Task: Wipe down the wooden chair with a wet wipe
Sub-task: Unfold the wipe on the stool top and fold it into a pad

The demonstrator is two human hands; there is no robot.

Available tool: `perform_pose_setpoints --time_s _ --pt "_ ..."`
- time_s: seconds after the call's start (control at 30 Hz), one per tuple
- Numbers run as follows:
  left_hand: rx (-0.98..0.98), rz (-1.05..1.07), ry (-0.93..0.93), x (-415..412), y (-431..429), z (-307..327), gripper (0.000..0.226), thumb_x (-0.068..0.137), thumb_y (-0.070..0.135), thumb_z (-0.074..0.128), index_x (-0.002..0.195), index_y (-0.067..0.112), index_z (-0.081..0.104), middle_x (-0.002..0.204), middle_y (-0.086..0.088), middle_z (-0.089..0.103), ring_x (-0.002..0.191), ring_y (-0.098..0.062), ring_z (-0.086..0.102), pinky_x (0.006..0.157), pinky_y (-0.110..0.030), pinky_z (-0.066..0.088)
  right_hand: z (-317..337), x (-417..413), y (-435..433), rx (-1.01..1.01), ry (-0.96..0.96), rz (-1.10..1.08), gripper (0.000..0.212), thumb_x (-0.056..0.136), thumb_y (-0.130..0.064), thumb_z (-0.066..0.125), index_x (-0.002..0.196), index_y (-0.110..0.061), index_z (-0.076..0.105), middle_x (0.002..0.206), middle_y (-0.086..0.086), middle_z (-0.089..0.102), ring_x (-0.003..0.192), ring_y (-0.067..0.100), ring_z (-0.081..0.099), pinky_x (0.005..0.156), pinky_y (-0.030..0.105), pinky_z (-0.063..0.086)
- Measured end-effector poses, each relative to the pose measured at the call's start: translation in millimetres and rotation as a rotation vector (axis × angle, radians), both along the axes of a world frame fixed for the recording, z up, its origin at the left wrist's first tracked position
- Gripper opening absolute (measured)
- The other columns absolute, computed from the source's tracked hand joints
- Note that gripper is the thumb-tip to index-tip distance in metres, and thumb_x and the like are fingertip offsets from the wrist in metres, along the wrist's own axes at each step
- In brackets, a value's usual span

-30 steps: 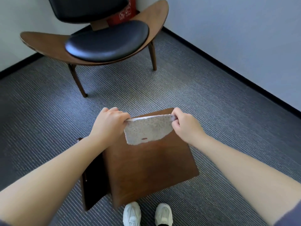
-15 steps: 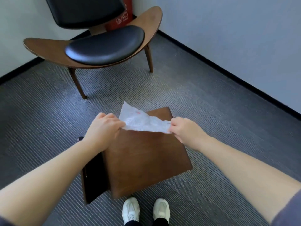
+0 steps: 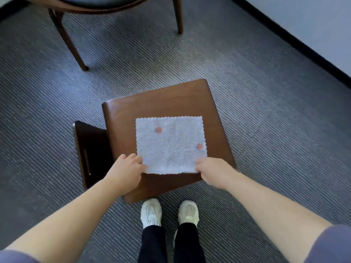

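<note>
Premises appear to be an office or lounge corner: grey ribbed carpet [image 3: 266, 76], plain pale wall [image 3: 311, 21] with black skirting board [image 3: 296, 42], and a lounge chair [image 3: 95, 8] with dark wooden legs and black cushion.

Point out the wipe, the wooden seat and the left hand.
wipe [image 3: 170, 144]: head view, middle of the sheet.
wooden seat [image 3: 152, 103]: head view, bare far part.
left hand [image 3: 126, 174]: head view, back of the hand.

Soft even daylight, slight blur, wide-angle edges
</note>
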State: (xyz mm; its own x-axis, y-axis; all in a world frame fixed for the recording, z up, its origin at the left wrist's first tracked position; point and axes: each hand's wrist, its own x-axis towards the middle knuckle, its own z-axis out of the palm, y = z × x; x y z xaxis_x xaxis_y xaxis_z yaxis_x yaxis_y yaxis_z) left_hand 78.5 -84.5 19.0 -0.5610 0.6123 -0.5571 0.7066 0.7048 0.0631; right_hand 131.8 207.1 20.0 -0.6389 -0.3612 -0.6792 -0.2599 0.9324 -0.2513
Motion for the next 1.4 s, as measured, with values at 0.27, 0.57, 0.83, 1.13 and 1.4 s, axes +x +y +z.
perform_pose_setpoints --time_s 0.27,0.57,0.83,1.13,1.4 --pt "0.165 0.195 0.166 -37.0 38.1 -17.4 0.063 0.083 0.044 0.015 0.119 0.015 0.058 0.117 -0.006 0.058 0.107 -0.025 0.056 0.085 -0.040 0.047 -9.7 -55.9 -18.0 -0.052 0.299 -0.198 0.049 0.100 -0.026 0.037 0.147 -0.012 0.037 0.157 0.007 0.029 0.145 0.024 0.024 0.115 0.040 0.026" --pt "0.339 0.344 0.246 -54.6 80.3 -92.1 0.065 0.096 0.046 0.027 0.150 0.011 0.032 0.160 -0.012 0.022 0.148 -0.029 0.019 0.116 -0.055 0.012 -86.5 -80.4 -50.3 0.138 0.456 -0.285 0.063 0.097 -0.050 0.007 0.155 -0.028 -0.004 0.164 -0.003 -0.009 0.151 0.025 -0.008 0.117 0.061 0.000" --pt "0.344 0.374 0.276 -87.3 79.5 -93.9 0.065 0.099 0.049 0.020 0.155 0.017 0.016 0.163 -0.006 0.006 0.151 -0.022 0.000 0.119 -0.056 0.004 -87.5 -116.1 -38.2 0.090 0.537 -0.264 0.061 0.100 -0.052 0.014 0.156 -0.031 0.003 0.164 -0.002 -0.006 0.151 0.024 -0.007 0.117 0.062 0.000" --pt "0.295 0.316 0.289 -14.9 31.1 -91.2 0.069 0.099 0.051 0.020 0.154 0.009 0.015 0.162 -0.012 0.012 0.150 -0.027 0.006 0.119 -0.055 0.007 -89.6 -30.6 -33.1 0.059 0.558 -0.268 0.066 0.098 -0.047 0.025 0.155 -0.016 0.015 0.164 0.006 0.005 0.151 0.028 0.001 0.117 0.061 0.007" --pt "0.267 0.319 0.278 -8.4 21.6 -75.4 0.066 0.097 0.046 0.029 0.152 0.008 0.024 0.161 -0.014 0.016 0.150 -0.029 0.007 0.119 -0.056 0.008 -71.9 -19.8 -23.7 0.036 0.577 -0.228 0.064 0.100 -0.046 0.025 0.155 -0.015 0.013 0.164 0.008 0.005 0.151 0.027 0.003 0.118 0.058 0.002"
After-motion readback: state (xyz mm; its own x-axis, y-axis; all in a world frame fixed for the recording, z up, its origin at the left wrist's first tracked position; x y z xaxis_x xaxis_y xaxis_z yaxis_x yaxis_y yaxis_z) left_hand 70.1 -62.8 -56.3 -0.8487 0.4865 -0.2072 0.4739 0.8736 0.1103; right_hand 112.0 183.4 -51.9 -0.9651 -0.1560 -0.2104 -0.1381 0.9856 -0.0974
